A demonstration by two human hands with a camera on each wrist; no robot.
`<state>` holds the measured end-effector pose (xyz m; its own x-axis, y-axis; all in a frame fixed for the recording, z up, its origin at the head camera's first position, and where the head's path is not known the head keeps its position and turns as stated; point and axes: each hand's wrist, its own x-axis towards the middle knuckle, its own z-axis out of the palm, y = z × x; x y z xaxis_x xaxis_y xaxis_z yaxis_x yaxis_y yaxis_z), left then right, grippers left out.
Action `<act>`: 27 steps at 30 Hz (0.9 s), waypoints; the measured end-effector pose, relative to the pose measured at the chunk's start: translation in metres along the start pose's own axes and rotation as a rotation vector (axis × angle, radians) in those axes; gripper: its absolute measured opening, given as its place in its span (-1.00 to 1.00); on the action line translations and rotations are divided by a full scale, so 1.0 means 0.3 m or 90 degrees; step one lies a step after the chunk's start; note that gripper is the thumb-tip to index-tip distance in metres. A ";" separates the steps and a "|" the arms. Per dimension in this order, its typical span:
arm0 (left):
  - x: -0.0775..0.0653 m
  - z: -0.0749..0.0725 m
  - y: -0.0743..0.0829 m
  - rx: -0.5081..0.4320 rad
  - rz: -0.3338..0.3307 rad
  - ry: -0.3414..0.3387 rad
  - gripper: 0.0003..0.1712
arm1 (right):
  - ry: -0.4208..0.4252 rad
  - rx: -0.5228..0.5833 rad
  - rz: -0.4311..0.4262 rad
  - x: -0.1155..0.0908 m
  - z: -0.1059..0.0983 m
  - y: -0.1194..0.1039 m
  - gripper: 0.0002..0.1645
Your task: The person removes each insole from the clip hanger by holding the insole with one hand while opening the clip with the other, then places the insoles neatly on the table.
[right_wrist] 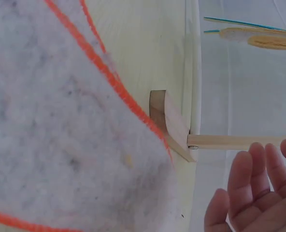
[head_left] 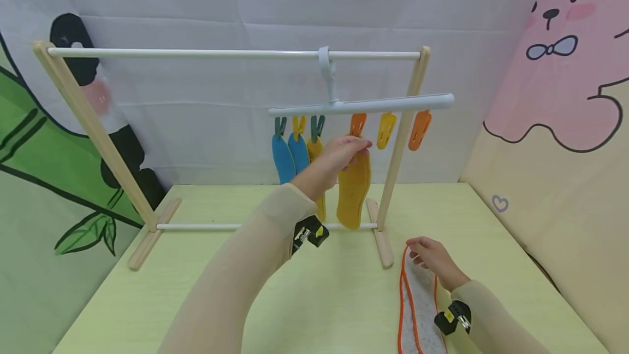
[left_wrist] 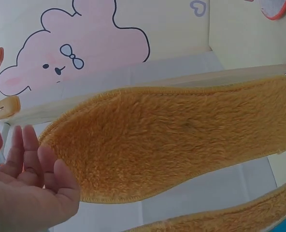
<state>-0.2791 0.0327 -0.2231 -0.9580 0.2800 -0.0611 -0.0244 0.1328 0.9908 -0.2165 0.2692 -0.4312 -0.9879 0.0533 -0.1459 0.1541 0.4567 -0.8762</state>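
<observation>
My left hand (head_left: 339, 157) is at the top of a mustard-yellow insole (head_left: 354, 195), which hangs from an orange clip (head_left: 358, 123). In the left wrist view its fingers (left_wrist: 31, 154) are loosely bent beside the insole's rounded end, and the fuzzy face shows. My right hand (head_left: 434, 258) hovers over the upper end of grey insoles with orange edging (head_left: 426, 310), which lie overlapping on the table. In the right wrist view its fingers (right_wrist: 240, 176) are relaxed, with nothing between them and the thumb.
A white hanger (head_left: 393, 104) hangs on a wooden drying rack (head_left: 98, 119). Two blue insoles (head_left: 283, 158) and another mustard insole (head_left: 315, 149) hang from clips at its left. A yellow clip (head_left: 386, 130) and an orange clip (head_left: 420, 130) hang bare at its right.
</observation>
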 end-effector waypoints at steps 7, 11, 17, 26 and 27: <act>0.015 0.000 0.003 -0.085 0.058 0.144 -0.73 | -0.002 0.023 -0.013 -0.006 0.007 -0.014 -0.61; 0.028 -0.005 -0.001 -0.093 0.080 0.170 -0.65 | 0.000 0.031 -0.012 -0.011 0.010 -0.015 -0.62; 0.045 -0.014 -0.011 -0.063 0.060 0.128 -0.56 | -0.005 0.040 -0.027 -0.008 0.011 -0.006 -0.61; 0.063 -0.031 -0.011 -0.028 0.050 0.127 -0.53 | 0.010 0.047 -0.068 0.017 -0.001 -0.070 -0.65; 0.066 -0.033 -0.013 -0.024 0.048 0.125 -0.52 | 0.008 0.043 -0.069 0.018 -0.001 -0.082 -0.65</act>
<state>-0.3007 0.0284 -0.2268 -0.9947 0.0968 0.0347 0.0427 0.0810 0.9958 -0.2257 0.2586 -0.4102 -0.9989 0.0186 -0.0425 0.0464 0.3995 -0.9156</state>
